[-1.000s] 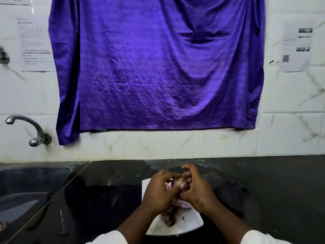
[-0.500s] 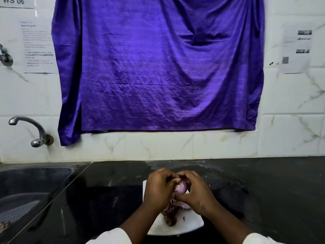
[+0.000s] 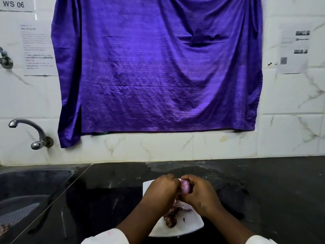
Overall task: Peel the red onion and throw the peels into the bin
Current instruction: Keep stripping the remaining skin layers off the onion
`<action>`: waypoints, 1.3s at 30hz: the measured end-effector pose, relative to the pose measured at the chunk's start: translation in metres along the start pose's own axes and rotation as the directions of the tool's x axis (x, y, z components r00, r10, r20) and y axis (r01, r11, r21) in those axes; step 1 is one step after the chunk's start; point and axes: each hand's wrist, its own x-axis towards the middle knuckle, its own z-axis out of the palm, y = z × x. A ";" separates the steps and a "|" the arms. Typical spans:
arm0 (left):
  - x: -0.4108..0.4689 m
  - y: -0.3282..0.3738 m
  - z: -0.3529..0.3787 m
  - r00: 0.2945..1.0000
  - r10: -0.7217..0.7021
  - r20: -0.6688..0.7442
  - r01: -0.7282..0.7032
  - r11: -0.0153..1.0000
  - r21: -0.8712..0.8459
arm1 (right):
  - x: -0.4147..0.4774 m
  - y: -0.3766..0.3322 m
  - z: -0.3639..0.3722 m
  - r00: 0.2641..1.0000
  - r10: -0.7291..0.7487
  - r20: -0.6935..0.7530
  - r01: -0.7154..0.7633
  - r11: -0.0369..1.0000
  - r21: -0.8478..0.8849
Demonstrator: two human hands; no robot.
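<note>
Nearest, peels (image 3: 171, 217) lay heaped on the plate (image 3: 190, 224); above it both hands closed on the onion (image 3: 185, 188), right (image 3: 202, 196) cupping, left (image 3: 161, 191) pinching skin, which likely wanted short pulls over the plate; no bin showed beyond.

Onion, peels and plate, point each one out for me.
Onion (image 3: 185, 188), head view, on its purple skin showing between the hands.
Peels (image 3: 171, 218), head view, on the heap's middle.
Plate (image 3: 190, 224), head view, on its bare right part.
</note>
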 end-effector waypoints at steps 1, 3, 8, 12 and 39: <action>0.000 0.002 -0.001 1.000 -0.011 0.014 0.010 1.000 0.022 | 0.001 0.001 0.001 1.000 0.001 -0.005 -0.001 1.000 -0.018; 0.001 0.004 -0.004 0.999 -0.030 0.042 0.028 0.998 0.053 | 0.000 0.003 0.002 1.000 0.002 -0.006 -0.002 0.999 -0.039; -0.001 0.008 -0.012 0.995 -0.066 0.070 0.064 0.997 0.031 | -0.003 0.003 0.001 0.999 -0.031 -0.036 0.029 0.999 -0.031; -0.002 0.007 -0.013 0.998 -0.047 0.048 0.045 0.998 0.038 | -0.004 0.002 -0.001 0.999 -0.029 -0.017 0.029 1.000 0.006; -0.011 0.002 0.002 0.880 -0.440 0.179 0.208 0.019 -0.978 | -0.007 -0.006 -0.011 0.999 0.006 0.051 -0.027 0.904 0.427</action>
